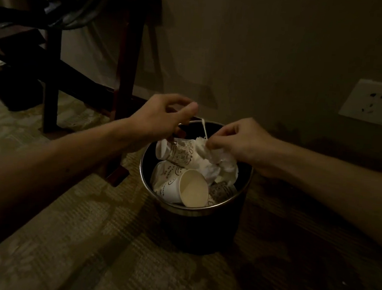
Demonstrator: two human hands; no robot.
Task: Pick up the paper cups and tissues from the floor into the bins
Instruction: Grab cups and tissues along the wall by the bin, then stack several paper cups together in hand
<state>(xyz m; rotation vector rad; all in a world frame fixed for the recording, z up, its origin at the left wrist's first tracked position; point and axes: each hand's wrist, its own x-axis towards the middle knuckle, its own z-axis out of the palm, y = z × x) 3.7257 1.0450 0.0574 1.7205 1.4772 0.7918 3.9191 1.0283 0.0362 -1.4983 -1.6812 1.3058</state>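
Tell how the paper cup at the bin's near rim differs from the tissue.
The paper cup keeps its round shape; the tissue is crumpled. The paper cup bears dark print; the tissue is plain white. The right hand pinches the tissue, not the paper cup. Both lie in the bin.

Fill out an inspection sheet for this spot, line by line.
Surface: patterned carpet, dimly lit.
Job's things: paper cups and crumpled tissues piled in the dark bin, up to its metal rim.
Clutter: nothing seen.
Grippers: right hand pinches the crumpled tissues over the bin; left hand is curled above a printed cup, grip unclear.
Cables: nothing seen.
Surroundings: wooden furniture legs at left; wall socket at right.
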